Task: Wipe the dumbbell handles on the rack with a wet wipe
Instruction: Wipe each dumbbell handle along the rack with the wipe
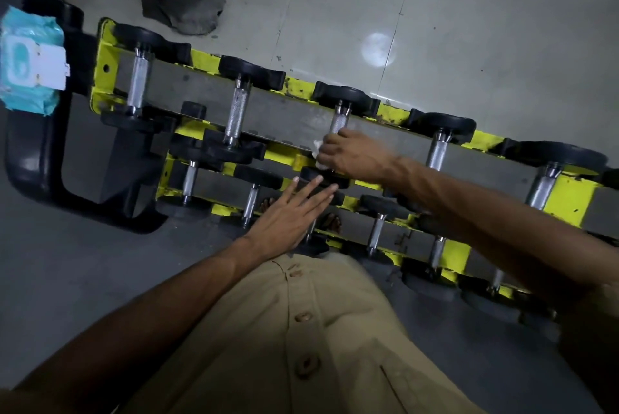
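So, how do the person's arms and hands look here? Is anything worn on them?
Both forearms are bare; no sleeve reaches them in this view. The left hand and the right hand have no gloves, and I see no ring, watch or bracelet. The person wears a tan shirt with brown buttons down the front.

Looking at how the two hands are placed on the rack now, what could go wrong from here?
1. The right hand grips the small white wet wipe around the knurled steel handle; it may bunch or tear there.
2. The open left hand hovers over the black weight heads; a rolling dumbbell could pinch its fingers.
3. The teal wipe pack lies far left, awkward to reach.
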